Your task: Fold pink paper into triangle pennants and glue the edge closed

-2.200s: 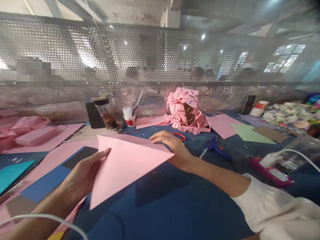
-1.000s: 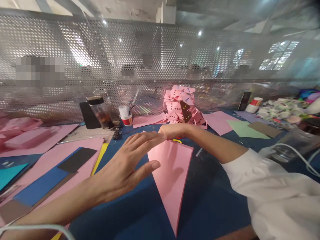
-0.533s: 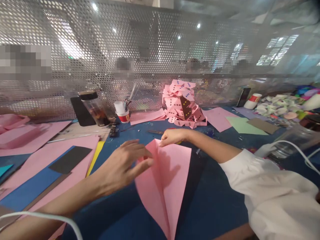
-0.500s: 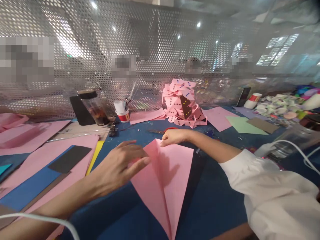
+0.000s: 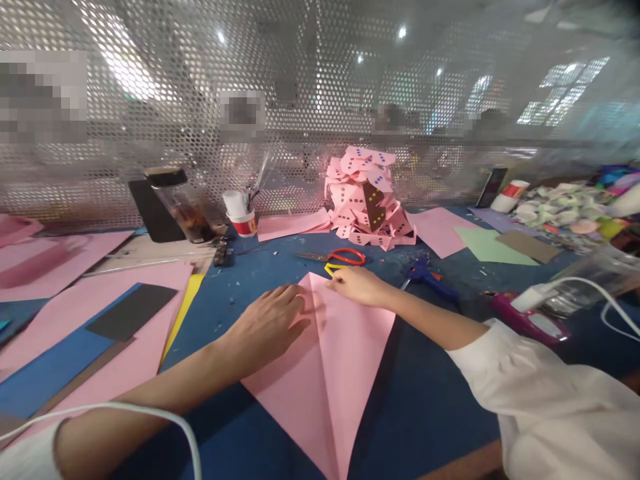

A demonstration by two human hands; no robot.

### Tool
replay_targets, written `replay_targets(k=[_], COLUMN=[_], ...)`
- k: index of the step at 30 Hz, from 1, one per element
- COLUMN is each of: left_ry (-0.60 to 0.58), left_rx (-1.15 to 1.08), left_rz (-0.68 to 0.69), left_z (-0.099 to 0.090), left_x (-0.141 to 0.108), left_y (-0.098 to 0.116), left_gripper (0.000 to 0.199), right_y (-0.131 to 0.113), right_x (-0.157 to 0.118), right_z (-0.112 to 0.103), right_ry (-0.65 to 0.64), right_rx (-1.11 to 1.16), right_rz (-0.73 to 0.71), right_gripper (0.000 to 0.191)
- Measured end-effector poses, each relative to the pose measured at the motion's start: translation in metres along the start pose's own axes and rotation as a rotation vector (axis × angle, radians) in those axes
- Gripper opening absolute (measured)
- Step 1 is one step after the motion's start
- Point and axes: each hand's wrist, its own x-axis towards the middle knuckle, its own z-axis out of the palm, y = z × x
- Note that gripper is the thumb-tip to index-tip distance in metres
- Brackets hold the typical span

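Observation:
A pink sheet of paper (image 5: 345, 360) with a crease down its middle lies in front of me, corner toward the far side. My left hand (image 5: 273, 327) rests on its upper left edge, fingers side by side and stretched, thumb apart. At the far corner, the curled fingers of my right hand (image 5: 363, 287) grip the sheet's upper edge; its fingertips are partly hidden. Just beyond that hand lie scissors (image 5: 347, 255) with a red and a yellow handle loop. A blue glue gun (image 5: 430, 280) is to the right of it.
Behind stands a stack of dotted pink paper pieces (image 5: 355, 200). A bottle (image 5: 187, 213) and a paper cup (image 5: 243, 223) are at the back left. Coloured sheets (image 5: 130, 313) cover the left side. A purple device (image 5: 530, 320) and white cables (image 5: 600, 293) are at right.
My left hand has come down onto the sheet, which now lies flatter and more spread. My right hand has shifted slightly toward me, uncovering the scissors' handles.

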Motion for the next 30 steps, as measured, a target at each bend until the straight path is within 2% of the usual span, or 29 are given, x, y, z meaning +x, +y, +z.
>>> replay_targets(k=[7,11,16,21,25,30], left_ry=[0.058,0.071,0.077,0.09,0.085,0.092], left_rx=[0.048,0.066,0.074,0.08,0.084,0.077], left_rz=[0.04,0.048,0.065,0.073,0.069,0.048], left_z=[0.023,0.026,0.024,0.023,0.025,0.028], left_x=[0.005,0.003,0.003,0.003,0.002,-0.001], left_y=[-0.001,-0.003,-0.003,-0.003,-0.003,-0.005], left_gripper=[0.036,0.038,0.04,0.04,0.04,0.04], right_y=[0.003,0.01,0.025,0.021,0.009,0.006], right_x=[-0.004,-0.005,-0.001,-0.003,-0.01,-0.011], right_z=[0.004,-0.002,-0.007,-0.011,-0.007,0.005], right_ry=[0.139,0.253,0.262,0.325,0.258,0.247], right_rx=[-0.066,-0.127,-0.166,-0.166,-0.105,-0.049], right_rz=[0.04,0.093,0.098,0.071,0.005,-0.032], right_gripper=[0.036,0.025,0.014,0.022,0.036,0.033])
